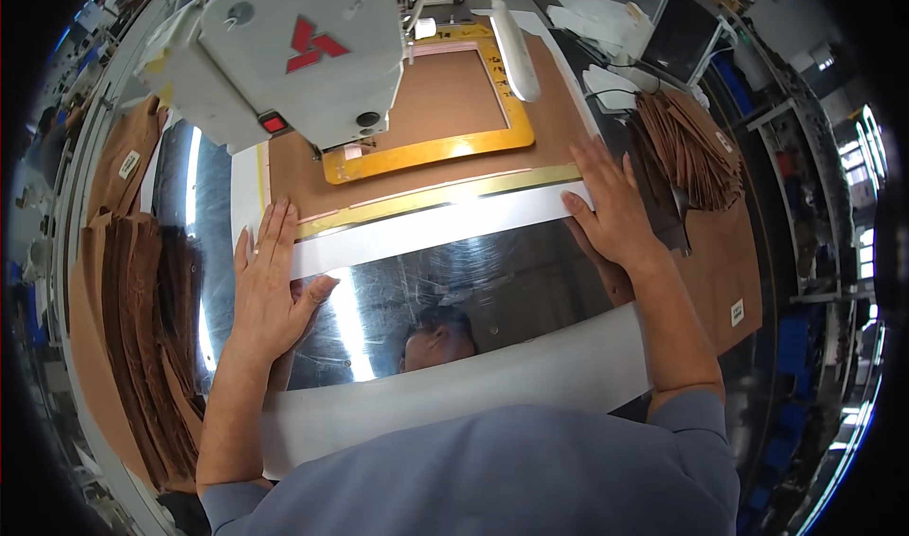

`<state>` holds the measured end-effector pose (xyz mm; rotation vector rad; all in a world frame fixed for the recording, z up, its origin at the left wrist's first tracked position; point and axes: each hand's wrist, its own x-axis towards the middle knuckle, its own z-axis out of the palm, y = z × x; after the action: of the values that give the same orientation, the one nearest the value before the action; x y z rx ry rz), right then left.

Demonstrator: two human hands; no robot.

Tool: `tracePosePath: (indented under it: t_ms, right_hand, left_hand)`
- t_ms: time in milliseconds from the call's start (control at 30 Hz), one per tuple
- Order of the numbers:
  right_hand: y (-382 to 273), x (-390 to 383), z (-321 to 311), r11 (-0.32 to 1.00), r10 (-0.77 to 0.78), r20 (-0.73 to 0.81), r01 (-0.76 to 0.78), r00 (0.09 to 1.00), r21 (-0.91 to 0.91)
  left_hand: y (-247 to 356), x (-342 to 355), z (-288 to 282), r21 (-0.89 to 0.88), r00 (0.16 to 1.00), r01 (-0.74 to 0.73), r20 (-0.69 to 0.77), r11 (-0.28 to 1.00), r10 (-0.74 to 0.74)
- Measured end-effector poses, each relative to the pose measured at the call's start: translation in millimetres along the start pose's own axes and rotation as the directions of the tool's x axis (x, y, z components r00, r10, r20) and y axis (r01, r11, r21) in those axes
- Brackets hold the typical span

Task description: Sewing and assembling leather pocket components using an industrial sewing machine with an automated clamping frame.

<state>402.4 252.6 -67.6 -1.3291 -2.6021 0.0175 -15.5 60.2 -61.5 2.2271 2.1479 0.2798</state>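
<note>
A brown leather-like panel (559, 91) lies under a sewing machine head (294, 81), with a yellow clamp frame (445, 155) on top of it. Along the panel's near edge runs a pale yellow strip (436, 195), and in front of that a white sheet (431, 228) shows as a band. My left hand (270, 285) rests flat at the near left corner, fingertips on the strip and sheet, thumb spread. At the near right corner my right hand (614, 205) lies with fingers stretched onto the panel's edge and thumb on the white sheet. Neither hand grips anything.
A shiny metal plate (454, 299) spans the space between my forearms, with a pale sheet (473, 375) nearer me. Stacked brown pieces (133, 337) stand at the left. Another brown stack (691, 148) and a larger brown piece (724, 271) lie right, below a monitor (677, 34).
</note>
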Motion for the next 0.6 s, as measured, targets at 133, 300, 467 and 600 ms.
tracePosePath:
  t_ms: [133, 300, 467, 600]
  right_hand:
    - [6, -5, 4, 0.999, 0.033, -0.017, -0.033, 0.999, 0.026]
    - [9, -2, 6, 0.999, 0.051, -0.026, -0.051, 0.998, 0.003]
    - [12, 3, 4, 0.997, 0.062, -0.049, -0.060, 0.997, 0.048]
    - [17, 28, -4, 1.000, 0.001, -0.029, 0.000, 1.000, 0.004]
  left_hand:
    - [3, 4, 3, 0.059, 0.999, 0.042, -0.017, 0.997, -0.042]
    - [2, 7, 8, 0.094, 0.999, 0.044, -0.023, 0.995, -0.042]
    - [1, 14, 2, 0.132, 0.997, 0.034, -0.071, 0.991, -0.024]
    - [-2, 45, -13, 0.084, 0.996, 0.082, -0.045, 0.993, -0.078]
